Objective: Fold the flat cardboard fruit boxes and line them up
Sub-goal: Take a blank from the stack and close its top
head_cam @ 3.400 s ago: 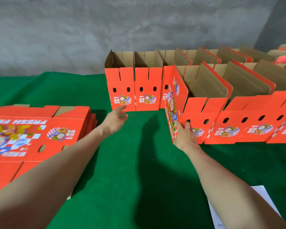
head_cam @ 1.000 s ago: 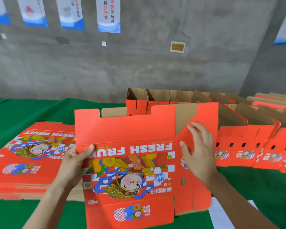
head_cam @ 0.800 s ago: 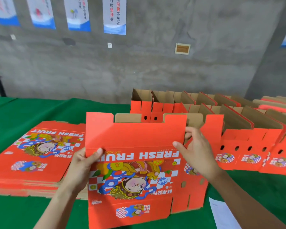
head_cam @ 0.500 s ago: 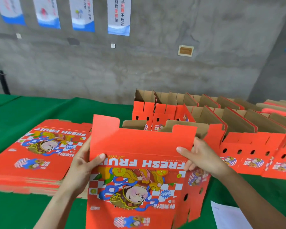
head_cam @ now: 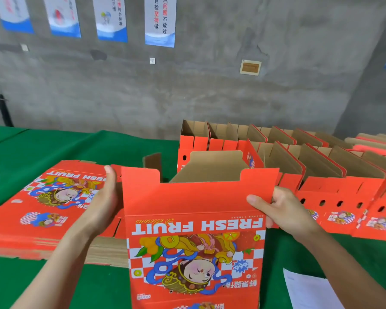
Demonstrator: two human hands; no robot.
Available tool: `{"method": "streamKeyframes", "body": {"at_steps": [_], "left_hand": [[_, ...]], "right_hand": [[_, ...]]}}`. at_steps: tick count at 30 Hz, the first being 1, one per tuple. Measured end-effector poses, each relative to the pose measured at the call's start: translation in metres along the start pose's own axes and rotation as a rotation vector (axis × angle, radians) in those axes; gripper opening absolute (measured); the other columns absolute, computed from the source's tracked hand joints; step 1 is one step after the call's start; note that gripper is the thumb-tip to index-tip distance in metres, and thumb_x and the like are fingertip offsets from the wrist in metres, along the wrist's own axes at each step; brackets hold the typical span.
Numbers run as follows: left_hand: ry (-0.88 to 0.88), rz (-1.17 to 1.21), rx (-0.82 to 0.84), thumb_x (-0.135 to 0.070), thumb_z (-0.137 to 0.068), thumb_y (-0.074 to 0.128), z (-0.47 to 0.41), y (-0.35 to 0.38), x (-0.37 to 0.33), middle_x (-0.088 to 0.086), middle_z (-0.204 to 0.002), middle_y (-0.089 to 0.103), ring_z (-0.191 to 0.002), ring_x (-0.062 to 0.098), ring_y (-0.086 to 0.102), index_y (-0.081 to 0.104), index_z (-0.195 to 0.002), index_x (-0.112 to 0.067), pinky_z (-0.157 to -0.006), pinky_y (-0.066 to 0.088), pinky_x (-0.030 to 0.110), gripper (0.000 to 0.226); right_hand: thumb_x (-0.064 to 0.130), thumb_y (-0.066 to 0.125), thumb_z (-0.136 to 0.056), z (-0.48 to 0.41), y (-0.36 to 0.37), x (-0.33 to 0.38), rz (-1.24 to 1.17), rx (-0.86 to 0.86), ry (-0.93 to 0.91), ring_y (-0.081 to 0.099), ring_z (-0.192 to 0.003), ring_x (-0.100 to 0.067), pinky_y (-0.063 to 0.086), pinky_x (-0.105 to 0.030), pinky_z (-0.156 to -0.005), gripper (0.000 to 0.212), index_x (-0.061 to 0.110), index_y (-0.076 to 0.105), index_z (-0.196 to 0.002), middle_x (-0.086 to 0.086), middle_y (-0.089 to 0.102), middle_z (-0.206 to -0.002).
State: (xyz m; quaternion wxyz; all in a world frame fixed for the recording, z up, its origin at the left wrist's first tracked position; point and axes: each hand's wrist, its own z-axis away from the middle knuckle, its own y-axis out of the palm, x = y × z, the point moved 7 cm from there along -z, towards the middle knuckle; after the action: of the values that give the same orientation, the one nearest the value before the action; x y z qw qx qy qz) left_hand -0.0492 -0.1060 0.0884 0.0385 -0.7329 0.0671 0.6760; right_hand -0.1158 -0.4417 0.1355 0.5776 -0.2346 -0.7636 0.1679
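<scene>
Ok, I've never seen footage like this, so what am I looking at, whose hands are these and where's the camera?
No machine here: a person works bare-handed, and the single camera sits on their head, looking down. The left hand lies flat against the left side of a half-opened red fruit box; the right hand grips its right top edge. On the green table, a stack of flat boxes lies left, folded boxes stand in rows at right, and a white sheet lies nearest.
</scene>
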Motion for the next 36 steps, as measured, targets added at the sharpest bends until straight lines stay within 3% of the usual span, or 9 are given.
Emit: {"method": "streamKeyframes", "body": {"at_steps": [3,6,10,13,19,23,26,30,36], "left_hand": [[0.207,-0.239,-0.075,-0.023,-0.100,0.046,0.013,-0.007,-0.028,-0.016,-0.089,0.073,-0.085,-0.002,0.067,0.072,-0.091,-0.025,-0.072,0.049,0.013,0.028],[0.332,-0.323,0.058,0.017,-0.074,0.062,0.022,0.009,-0.037,-0.010,-0.109,0.068,-0.092,-0.002,0.064,0.064,-0.108,-0.021,-0.075,0.047,0.006,0.052],[0.371,-0.294,0.174,0.016,-0.065,0.056,0.029,0.035,-0.037,-0.012,-0.077,0.071,-0.063,-0.006,0.058,0.072,-0.084,-0.013,-0.054,0.046,0.013,0.039],[0.354,-0.256,-0.178,0.007,-0.062,0.060,0.020,0.025,-0.030,-0.016,-0.041,0.042,-0.041,-0.005,0.030,0.053,-0.047,-0.025,-0.038,0.025,0.011,0.036],[0.310,-0.029,-0.648,0.021,-0.076,0.041,0.026,0.021,-0.014,-0.022,-0.086,0.069,-0.079,-0.001,0.058,0.069,-0.086,-0.048,-0.080,0.050,0.016,0.075],[0.216,-0.082,-0.834,0.015,-0.077,0.039,0.030,0.021,0.003,0.008,-0.129,0.058,-0.119,0.022,0.055,0.053,-0.133,-0.008,-0.107,0.041,0.041,0.063],[0.167,-0.107,-0.799,0.011,-0.078,0.039,0.025,0.031,0.007,0.013,-0.130,0.058,-0.118,0.030,0.056,0.052,-0.135,-0.008,-0.102,0.043,0.050,0.061],[0.257,-0.182,-0.655,-0.020,-0.073,0.052,0.023,0.047,-0.007,0.008,-0.085,0.065,-0.076,0.024,0.057,0.061,-0.091,-0.015,-0.071,0.046,0.040,0.021],[0.235,-0.627,-0.559,-0.027,-0.062,0.087,0.014,0.051,-0.018,0.019,-0.123,0.048,-0.114,0.035,0.047,0.043,-0.126,-0.004,-0.094,0.042,0.045,0.082]], "right_hand": [[0.054,0.061,-0.064,0.008,-0.009,0.003,-0.015,-0.041,-0.032,0.054,-0.041,-0.007,0.042,-0.014,-0.045,0.029,0.030,0.063,-0.080,0.007,0.061,-0.047],[0.053,0.064,-0.060,0.015,-0.013,0.002,-0.039,-0.074,-0.048,0.055,-0.043,-0.008,0.042,-0.014,-0.046,0.032,0.028,0.065,-0.081,0.001,0.059,-0.046],[0.037,0.066,-0.074,0.021,-0.016,0.000,-0.064,-0.119,-0.056,0.044,-0.044,-0.015,0.038,-0.017,-0.044,0.013,0.027,0.064,-0.067,0.005,0.047,-0.042],[0.054,0.057,-0.072,0.027,-0.026,-0.004,0.016,-0.157,-0.084,0.039,-0.043,-0.014,0.034,-0.026,-0.047,0.055,0.000,0.053,-0.064,0.004,0.040,-0.043],[0.061,0.045,-0.079,0.035,-0.034,-0.023,0.018,-0.298,-0.028,0.043,-0.048,-0.015,0.036,-0.032,-0.055,0.060,0.011,0.038,-0.046,0.001,0.041,-0.045],[0.061,0.059,-0.072,0.028,-0.026,-0.051,-0.237,-0.328,0.147,0.044,-0.050,-0.015,0.036,-0.024,-0.055,0.060,0.008,0.048,-0.046,-0.004,0.047,-0.051],[0.041,0.066,-0.083,0.022,-0.024,-0.065,-0.320,-0.334,0.213,0.054,-0.062,-0.024,0.040,-0.035,-0.065,0.058,-0.013,0.057,-0.066,-0.022,0.058,-0.066],[0.025,0.067,-0.088,0.017,-0.025,-0.063,-0.238,-0.346,0.191,0.064,-0.067,-0.032,0.050,-0.040,-0.066,0.030,0.011,0.070,-0.061,-0.010,0.070,-0.068],[0.014,0.067,-0.088,0.011,-0.025,-0.059,-0.168,-0.323,0.188,0.070,-0.086,-0.024,0.054,-0.051,-0.083,0.011,0.011,0.075,-0.082,0.007,0.073,-0.087]]}}
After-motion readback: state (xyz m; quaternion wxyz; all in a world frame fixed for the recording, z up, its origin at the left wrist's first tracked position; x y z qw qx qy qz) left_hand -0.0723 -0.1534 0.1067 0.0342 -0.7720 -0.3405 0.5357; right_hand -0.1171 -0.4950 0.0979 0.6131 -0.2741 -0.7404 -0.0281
